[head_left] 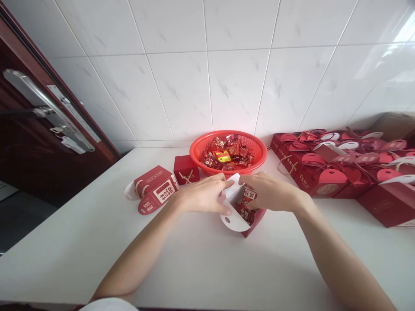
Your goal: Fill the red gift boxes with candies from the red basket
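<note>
A red cardboard candy box point(255, 223) stands on the white table in front of me, its top unfolded and its white-lined flap point(238, 223) spread toward me. Red wrapped candies point(247, 209) lie inside it. My left hand point(207, 193) grips the box's left side, with thumb and fingers around the white flaps. On the opposite side, my right hand point(270, 190) holds the box's rim, thumb at the opening and fingers over the far edge. Just behind the box sits a red plastic basket point(196, 151) of wrapped sweets, a yellow packet point(222, 156) among them.
To the left, a red box with rope handles point(154, 185) lies tipped, flaps out. A smaller red box point(186, 169) touches the basket's left side. Several closed red boxes point(327, 172) crowd the right side. Behind are a tiled wall point(240, 86) and a dark door point(42, 142).
</note>
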The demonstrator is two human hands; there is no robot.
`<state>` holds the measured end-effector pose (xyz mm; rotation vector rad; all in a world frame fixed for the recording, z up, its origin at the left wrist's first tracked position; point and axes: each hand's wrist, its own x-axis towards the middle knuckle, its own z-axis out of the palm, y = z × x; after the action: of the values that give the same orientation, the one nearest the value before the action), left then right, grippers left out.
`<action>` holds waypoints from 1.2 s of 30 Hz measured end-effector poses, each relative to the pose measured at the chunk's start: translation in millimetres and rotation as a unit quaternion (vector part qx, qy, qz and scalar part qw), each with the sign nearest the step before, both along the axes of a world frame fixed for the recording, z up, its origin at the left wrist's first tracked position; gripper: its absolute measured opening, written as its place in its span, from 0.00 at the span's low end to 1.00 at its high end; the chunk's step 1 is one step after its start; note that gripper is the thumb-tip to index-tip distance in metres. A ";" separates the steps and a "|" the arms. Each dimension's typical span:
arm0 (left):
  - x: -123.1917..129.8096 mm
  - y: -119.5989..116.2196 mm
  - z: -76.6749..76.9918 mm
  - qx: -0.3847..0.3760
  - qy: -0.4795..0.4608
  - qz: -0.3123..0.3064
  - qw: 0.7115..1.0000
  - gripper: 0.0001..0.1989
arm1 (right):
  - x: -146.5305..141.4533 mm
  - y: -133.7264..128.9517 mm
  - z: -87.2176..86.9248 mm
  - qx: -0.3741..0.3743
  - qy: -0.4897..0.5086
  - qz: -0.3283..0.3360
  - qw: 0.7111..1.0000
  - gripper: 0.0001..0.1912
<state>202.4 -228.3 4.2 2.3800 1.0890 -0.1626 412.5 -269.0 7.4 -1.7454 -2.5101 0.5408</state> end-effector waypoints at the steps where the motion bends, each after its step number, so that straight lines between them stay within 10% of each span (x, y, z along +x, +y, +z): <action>1: 0.3 -0.1 0.1 0.002 0.002 0.000 1.000 0.38 | 1.9 1.1 0.5 -0.004 0.019 -0.006 1.000 0.20; 11: -0.7 0.9 -3.4 0.005 -0.012 -0.012 1.000 0.35 | -1.6 14.2 -7.1 -0.084 0.043 0.030 0.995 0.12; 21: 1.9 0.8 -4.0 0.016 -0.007 -0.019 1.000 0.31 | 27.0 -19.3 25.9 -0.051 0.108 0.072 0.990 0.14; 26: 3.4 1.1 -7.4 0.032 -0.021 -0.003 0.999 0.36 | 50.7 -18.8 0.4 -0.049 0.131 0.051 0.989 0.19; 36: 14.7 -12.9 -7.3 0.046 -0.113 -0.026 0.992 0.45 | 68.9 -21.3 -78.6 0.232 0.303 -0.083 0.921 0.25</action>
<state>217.1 -241.1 -3.1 2.4387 0.9465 0.1399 481.4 -290.3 -71.2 -1.3311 -1.8459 0.3569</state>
